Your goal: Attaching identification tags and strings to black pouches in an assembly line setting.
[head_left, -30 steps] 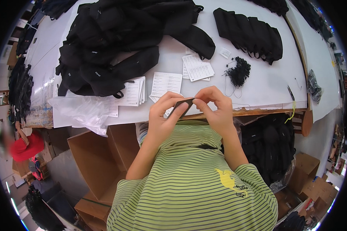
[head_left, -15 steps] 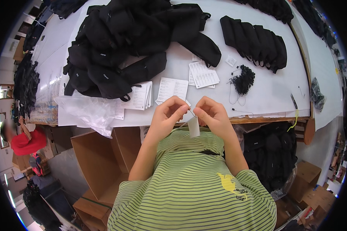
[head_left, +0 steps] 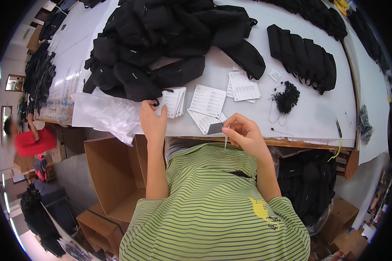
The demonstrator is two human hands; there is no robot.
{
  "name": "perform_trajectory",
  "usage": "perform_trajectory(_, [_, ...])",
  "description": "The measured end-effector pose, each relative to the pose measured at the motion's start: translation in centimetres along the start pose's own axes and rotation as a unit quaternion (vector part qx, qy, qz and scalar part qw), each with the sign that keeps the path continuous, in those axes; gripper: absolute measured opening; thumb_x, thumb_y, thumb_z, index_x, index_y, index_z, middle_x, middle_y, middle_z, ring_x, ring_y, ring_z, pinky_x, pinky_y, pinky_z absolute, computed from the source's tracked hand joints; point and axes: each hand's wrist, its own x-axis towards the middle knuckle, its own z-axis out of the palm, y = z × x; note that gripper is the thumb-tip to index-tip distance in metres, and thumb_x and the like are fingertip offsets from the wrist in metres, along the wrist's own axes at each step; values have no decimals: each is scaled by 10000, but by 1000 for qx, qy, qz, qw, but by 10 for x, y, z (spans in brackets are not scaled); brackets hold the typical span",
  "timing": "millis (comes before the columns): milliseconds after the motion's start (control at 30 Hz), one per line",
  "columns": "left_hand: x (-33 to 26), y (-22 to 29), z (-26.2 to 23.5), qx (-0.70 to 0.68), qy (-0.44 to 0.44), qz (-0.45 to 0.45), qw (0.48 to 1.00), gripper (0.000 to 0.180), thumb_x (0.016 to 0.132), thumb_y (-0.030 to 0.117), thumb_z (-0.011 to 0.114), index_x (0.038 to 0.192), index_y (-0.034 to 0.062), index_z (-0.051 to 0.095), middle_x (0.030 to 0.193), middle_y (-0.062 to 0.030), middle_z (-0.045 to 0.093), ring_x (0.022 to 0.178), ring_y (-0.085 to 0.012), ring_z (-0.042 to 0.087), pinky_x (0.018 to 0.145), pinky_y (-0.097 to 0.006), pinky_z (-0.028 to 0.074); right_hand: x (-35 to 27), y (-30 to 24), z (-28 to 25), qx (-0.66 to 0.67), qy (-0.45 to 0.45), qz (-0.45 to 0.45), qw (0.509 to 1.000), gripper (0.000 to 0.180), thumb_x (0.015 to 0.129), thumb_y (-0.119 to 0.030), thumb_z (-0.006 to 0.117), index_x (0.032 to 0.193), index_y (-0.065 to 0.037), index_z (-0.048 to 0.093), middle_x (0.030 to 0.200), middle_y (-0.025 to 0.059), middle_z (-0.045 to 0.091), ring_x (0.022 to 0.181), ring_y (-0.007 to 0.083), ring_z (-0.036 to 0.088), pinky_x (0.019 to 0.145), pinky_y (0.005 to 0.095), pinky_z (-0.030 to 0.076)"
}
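Note:
My left hand [head_left: 153, 122] reaches to the near end of a black fabric bag [head_left: 135, 81] at the front of a large heap. Its fingertips touch the bag beside a small loop, with the thumb held apart. My right hand [head_left: 247, 135] is closed in a pinch at the table's front edge. Between its thumb and finger hangs a hang tag [head_left: 214, 128], with a dark face turned up and a narrow white piece below the fingers. Printed white cards [head_left: 208, 100] lie in loose stacks between and beyond my hands.
A bunch of black tag strings [head_left: 285, 98] lies to the right, below a row of black bags [head_left: 302, 56]. Clear plastic [head_left: 104, 114] droops over the front edge at left, above an open cardboard box [head_left: 111, 174]. Far left, a person in red [head_left: 35, 141] works.
My left hand has let go of the tag's string and moved left to the bag. The tag stays in my right hand, which has shifted slightly right. The view has shifted a little.

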Motion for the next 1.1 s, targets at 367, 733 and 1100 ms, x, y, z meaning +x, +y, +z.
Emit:
perform_trajectory(367, [60,20,-24,-421,149,-31,894,159,869,176,690,896,25,652,881,-29,661,771,-89,556,690,-232,419,-4,1,-1,26,13,-6,1000,104,888,-106,632,901,-34,559,633,-17,518,529,40,426,468,197,301])
perform_trajectory(733, [-7,112,-41,-596,-51,69,798,216,859,10,626,1070,-12,664,1057,-120,677,689,-50,548,568,-182,403,-7,0,-5,61,97,-45,992,81,896,-81,620,912,-33,556,644,-16,537,526,34,439,466,195,300])
perform_trajectory(1100, [-39,108,7,-453,-330,-80,824,203,795,75,718,990,22,710,735,14,638,581,-11,432,515,-185,329,-8,8,3,-207,205,-140,946,125,799,-42,702,920,-69,690,598,-13,534,492,41,423,475,212,338])
